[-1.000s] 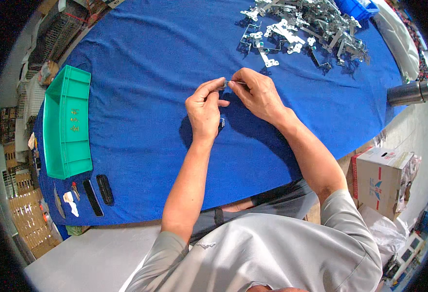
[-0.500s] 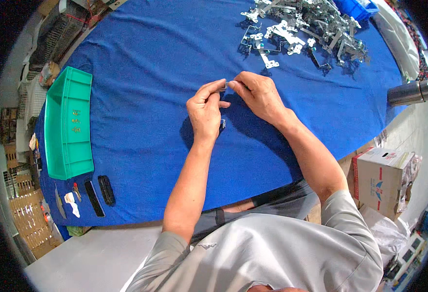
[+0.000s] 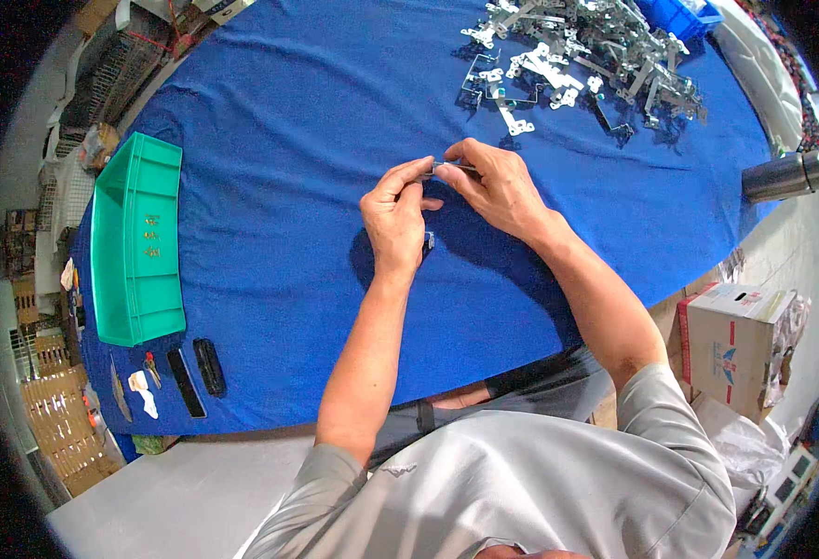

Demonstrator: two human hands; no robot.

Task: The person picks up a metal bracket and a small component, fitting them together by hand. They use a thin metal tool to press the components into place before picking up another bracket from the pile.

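Note:
Over the middle of the blue cloth, my left hand (image 3: 396,222) and my right hand (image 3: 500,189) meet at the fingertips. Both pinch a small, thin metal part (image 3: 439,165), mostly covered by the fingers. Beside my left palm a silvery metal end (image 3: 429,241) shows; whether it joins the pinched part I cannot tell. Farther off, at the upper right, lies a heap of silvery metal brackets (image 3: 544,63), some with bent wire pieces. Neither hand touches that heap.
A green plastic bin (image 3: 139,321) stands at the left on the blue cloth (image 3: 270,279). Near it lie a black phone (image 3: 186,383) and a dark case (image 3: 209,366). A blue bin (image 3: 684,17) is behind the heap, a dark cylinder (image 3: 785,177) at the right edge, a carton (image 3: 740,345) below.
My right fingers have shifted slightly at the pinch, and more of the thin metal part shows between the fingertips. The view has moved a little; the heap and bin stay put.

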